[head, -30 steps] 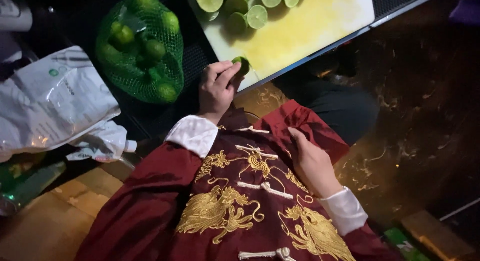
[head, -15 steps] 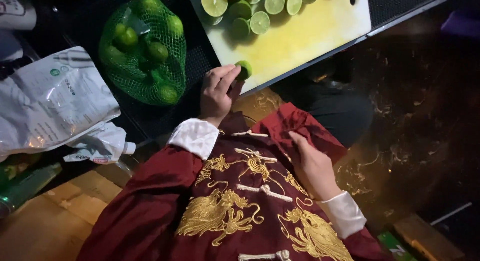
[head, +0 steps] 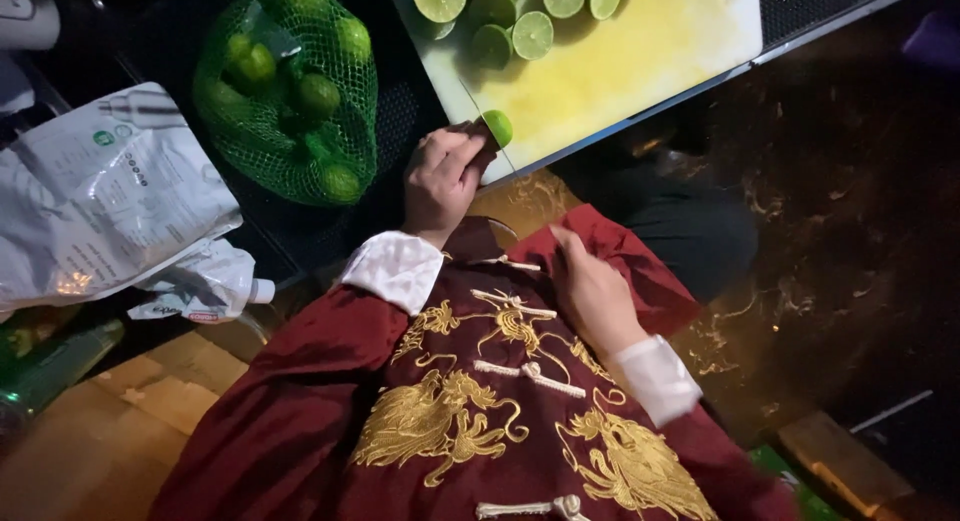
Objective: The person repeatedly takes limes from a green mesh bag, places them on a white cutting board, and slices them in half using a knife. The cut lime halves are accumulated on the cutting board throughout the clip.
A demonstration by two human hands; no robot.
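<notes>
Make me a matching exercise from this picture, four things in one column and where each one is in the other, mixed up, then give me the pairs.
Things:
1. left hand
2. right hand
3. net bag of limes
4. cut lime halves

Places:
A. at the far end of the cutting board
B. resting on the red jacket
C. holding a lime piece at the board's near corner
D. left of the board, beside a white plastic bag

Pairs: 1-C, 2-B, 3-D, 4-A

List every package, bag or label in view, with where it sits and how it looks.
Green mesh bag of limes: upper left, bulging, beside the cutting board.
White plastic pouch: far left, crumpled, with small dark print and a green round mark.
Small white label: under the pouch, with a red mark.
</notes>
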